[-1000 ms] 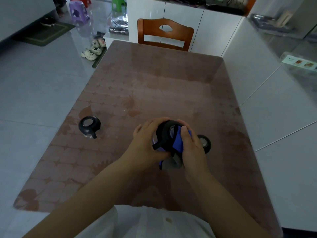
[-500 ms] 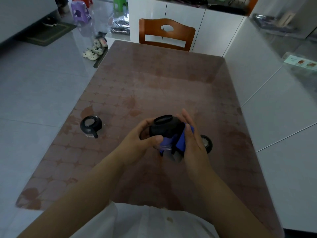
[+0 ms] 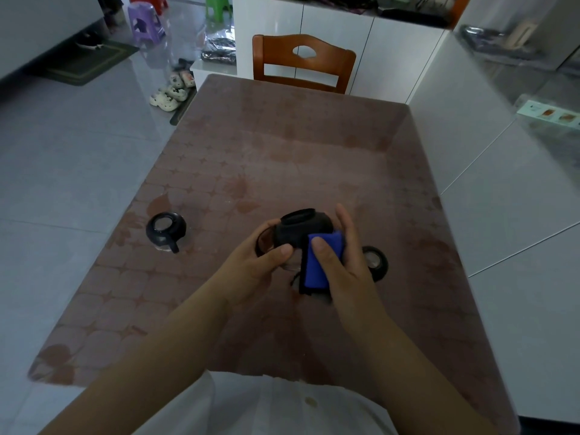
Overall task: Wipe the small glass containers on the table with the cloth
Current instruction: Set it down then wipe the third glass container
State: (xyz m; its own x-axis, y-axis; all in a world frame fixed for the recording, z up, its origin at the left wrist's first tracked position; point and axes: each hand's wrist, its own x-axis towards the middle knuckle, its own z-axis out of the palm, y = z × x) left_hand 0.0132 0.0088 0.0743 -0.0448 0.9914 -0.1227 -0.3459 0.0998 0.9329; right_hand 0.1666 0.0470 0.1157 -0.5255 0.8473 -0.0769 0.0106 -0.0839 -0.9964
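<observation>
Over the near middle of the brown patterned table, a small black-topped glass container gets wiped.
At far left a matching black-topped glass jar waits on the table. The left hand curls round the held container, apparently to steady it, while the right hand pinches the folded blue cloth against its side, thumb on top. A third glass jar sits behind that hand.

- glass container between the fingers: dull black plastic top, clear smooth glass below.
- blue cloth pressed under the fingers: soft, fuzzy, not shiny.
- table below the fingers: smooth, shiny see-through cover over a brown pattern.
- chair far past the fingers: shiny brown wood.
</observation>
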